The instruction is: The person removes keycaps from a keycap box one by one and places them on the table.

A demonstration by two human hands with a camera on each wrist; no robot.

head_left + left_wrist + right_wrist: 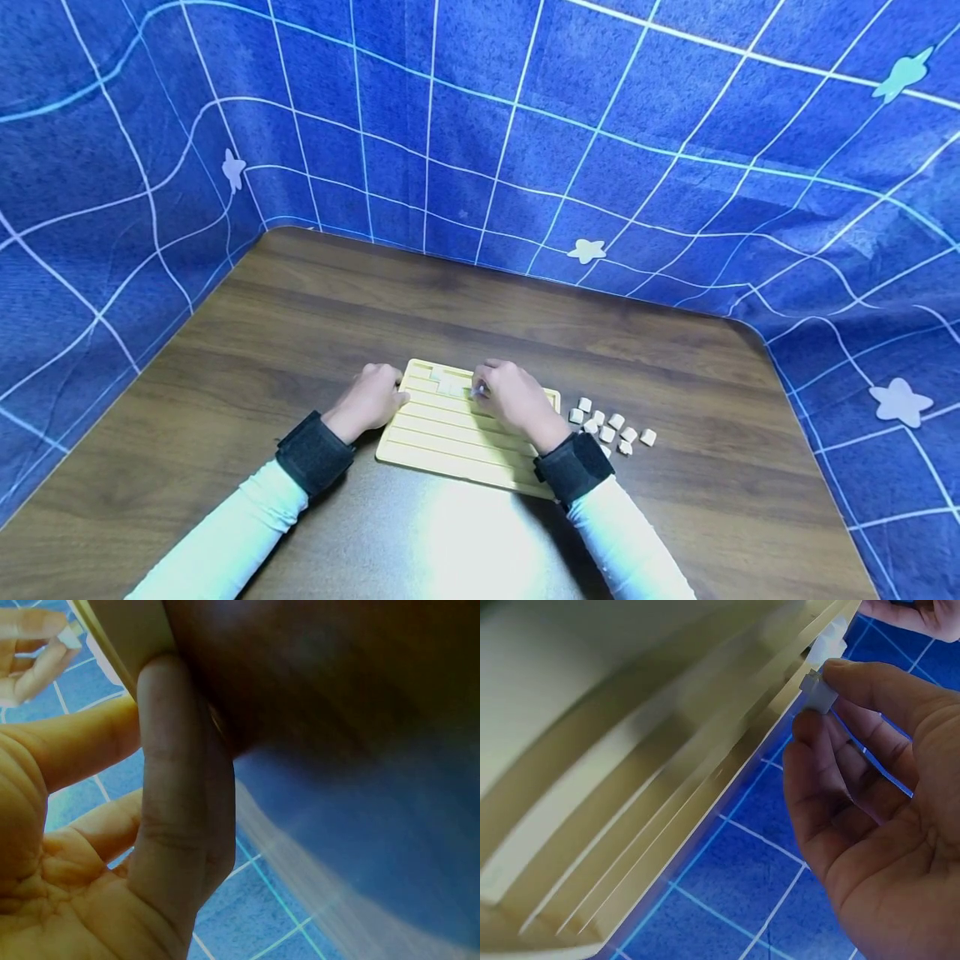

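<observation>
A pale yellow board (pixel 450 433) with several parallel ridged rows lies on the wooden table. My left hand (pixel 369 398) grips its left edge, thumb on one side and fingers on the other, as the left wrist view shows. Over the board's upper rows, my right hand (pixel 513 398) pinches a small white block (pixel 820 694) between thumb and fingertip. Just beyond that block, other white pieces (pixel 831 643) sit in a row of the board. In the head view a few pale pieces (pixel 444 385) stand in the upper rows, left of my right hand.
Several loose white blocks (pixel 607 429) lie scattered on the table (pixel 712 483) to the right of the board, close to my right wrist. A blue cloth (pixel 480 125) with white grid lines and stars hangs around the table's back and sides.
</observation>
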